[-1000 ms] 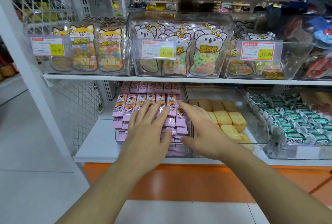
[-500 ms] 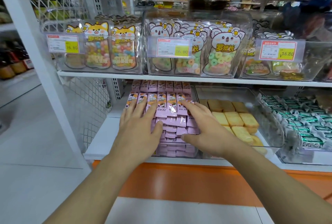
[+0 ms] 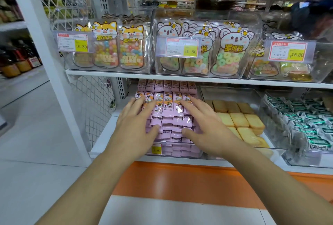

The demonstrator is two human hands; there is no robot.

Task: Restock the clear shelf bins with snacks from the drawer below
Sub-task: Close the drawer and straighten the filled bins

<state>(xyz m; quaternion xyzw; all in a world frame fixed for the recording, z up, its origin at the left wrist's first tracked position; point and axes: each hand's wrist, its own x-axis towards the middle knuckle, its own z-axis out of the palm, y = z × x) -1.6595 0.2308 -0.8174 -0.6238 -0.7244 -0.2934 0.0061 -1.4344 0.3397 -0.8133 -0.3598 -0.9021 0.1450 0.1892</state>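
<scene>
left hand [image 3: 134, 127]: fingers spread, flat on pink snack packets [image 3: 168, 111]
right hand [image 3: 205, 127]: spread likewise (thumb touching packets)

- I saw the left hand [image 3: 134, 127] and the right hand [image 3: 207, 127] lying flat, fingers spread, on the pink snack packets [image 3: 169, 114] heaped in a clear bin [image 3: 196, 154] at the lower shelf's [image 3: 102, 140] left end.
- A bin of yellow cakes [image 3: 239, 120] stood just right of it, then green-wrapped candies [image 3: 310, 125].
- On the upper shelf [image 3: 108, 72], clear bins held cat-shaped candy bags [image 3: 106, 44] and bear-shaped gummy bags [image 3: 232, 51] behind price tags [image 3: 182, 46].
</scene>
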